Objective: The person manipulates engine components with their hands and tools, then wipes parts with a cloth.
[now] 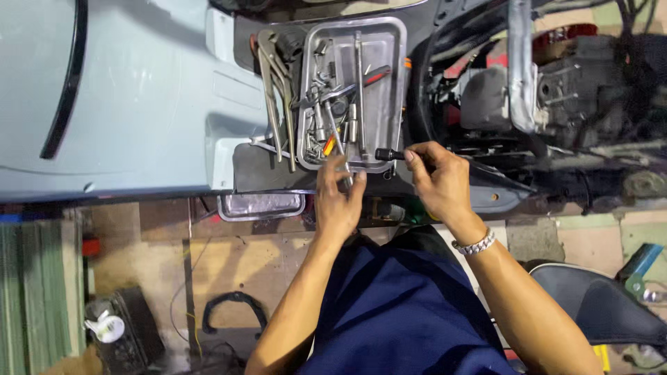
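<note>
our right hand [439, 182] pinches a black socket [389, 154] at the tray [397, 42] edge; our left hand [338, 201] closes on a thin steel bit [345, 175]. both look hard, slick, light; we'd hold them by the knurled middle.

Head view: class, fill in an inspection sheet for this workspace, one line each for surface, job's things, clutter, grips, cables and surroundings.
Surface: dark scooter floorboard beside a pale blue body panel.
Job's things: metal tool tray holding sockets, bits and a long bar; black socket piece at the tray's near edge.
Clutter: long pliers lying left of the tray.
Grips: left hand pinches a thin metal tool at the tray's near edge; right hand holds the black socket piece at its fingertips.
Cables: thin wire on the floor below.
Surroundings: exposed engine parts at right; dark seat at lower right; tiled floor.
</note>
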